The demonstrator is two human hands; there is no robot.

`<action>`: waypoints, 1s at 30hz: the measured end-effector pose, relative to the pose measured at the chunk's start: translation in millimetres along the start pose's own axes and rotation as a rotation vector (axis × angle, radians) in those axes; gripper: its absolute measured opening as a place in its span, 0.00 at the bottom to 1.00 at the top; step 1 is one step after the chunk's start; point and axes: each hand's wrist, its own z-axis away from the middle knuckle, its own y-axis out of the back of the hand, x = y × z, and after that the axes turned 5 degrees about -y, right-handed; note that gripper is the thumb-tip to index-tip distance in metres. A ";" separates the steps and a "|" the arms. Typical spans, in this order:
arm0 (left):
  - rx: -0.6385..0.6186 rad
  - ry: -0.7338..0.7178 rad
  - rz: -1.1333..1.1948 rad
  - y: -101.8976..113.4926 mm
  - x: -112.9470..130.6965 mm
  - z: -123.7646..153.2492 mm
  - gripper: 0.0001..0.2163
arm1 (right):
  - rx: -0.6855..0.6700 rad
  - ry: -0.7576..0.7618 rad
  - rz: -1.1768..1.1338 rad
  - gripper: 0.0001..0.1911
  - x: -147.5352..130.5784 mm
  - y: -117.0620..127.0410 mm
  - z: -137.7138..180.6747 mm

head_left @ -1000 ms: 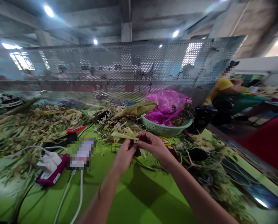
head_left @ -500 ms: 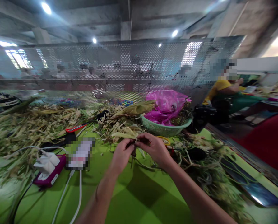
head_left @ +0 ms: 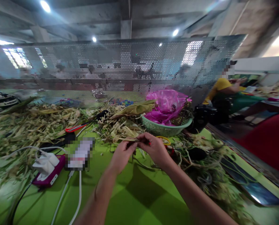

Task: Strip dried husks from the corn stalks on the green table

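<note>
My left hand (head_left: 122, 153) and my right hand (head_left: 155, 150) meet over the green table (head_left: 134, 193), thumbs and fingertips pinched together. Between them is a pale dried husk strip (head_left: 123, 139), its free end pointing left past my left fingers. Thin darker stems hang just below the fingertips. Exactly how the strip is folded or wound at the pinch is hidden by my fingers. Directly behind my hands lies a heap of dried husks (head_left: 127, 125), with a large husk (head_left: 136, 109) on top.
To the left are a phone (head_left: 80, 153), a purple power strip (head_left: 52, 179) with white plugs and cables, and a red-handled cutter (head_left: 76, 128). Behind, a green basket (head_left: 166, 128) carries a pink plastic bag (head_left: 167, 104). Tangled fibres (head_left: 214, 175) and a dark-screened device (head_left: 254, 184) lie right.
The strip's free end has dropped lower and lies closer to my left fingers. Both hands keep their pinch in nearly the same place.
</note>
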 end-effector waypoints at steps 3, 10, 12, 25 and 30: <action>0.051 -0.002 -0.006 2.3 -1.5 -0.5 0.10 | -0.090 -0.028 -0.121 0.11 -0.9 0.5 0.1; 0.148 -0.001 0.079 3.7 0.7 0.5 0.09 | -0.084 -0.017 -0.074 0.09 -0.9 4.2 -0.3; 0.162 0.011 0.096 1.3 2.8 1.3 0.09 | -0.070 0.002 -0.011 0.08 0.2 5.1 -0.3; 0.109 0.089 0.219 -0.3 -0.6 4.4 0.11 | -0.149 -0.179 -0.269 0.10 -0.1 3.2 -2.0; -0.003 0.077 0.178 -3.4 0.7 3.6 0.13 | -0.174 -0.262 -0.585 0.12 -7.5 4.4 -1.1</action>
